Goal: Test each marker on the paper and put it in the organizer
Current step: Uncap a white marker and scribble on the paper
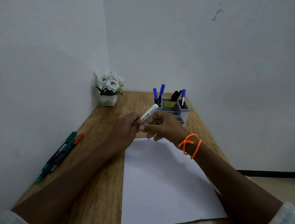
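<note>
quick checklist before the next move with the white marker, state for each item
1. White marker held by left hand and right hand: ok.
2. Cap off: cannot tell, hands cover that end.
3. Paper flat with bare space: ok.
4. Organizer upright, within view behind the hands: ok.
5. Untested markers lying at the table's left edge: ok.

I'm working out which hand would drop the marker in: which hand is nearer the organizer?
Right. The right hand is just in front of the organizer, overlapping its lower front in this view. The left hand, gripping the marker, is further to the left.
</note>
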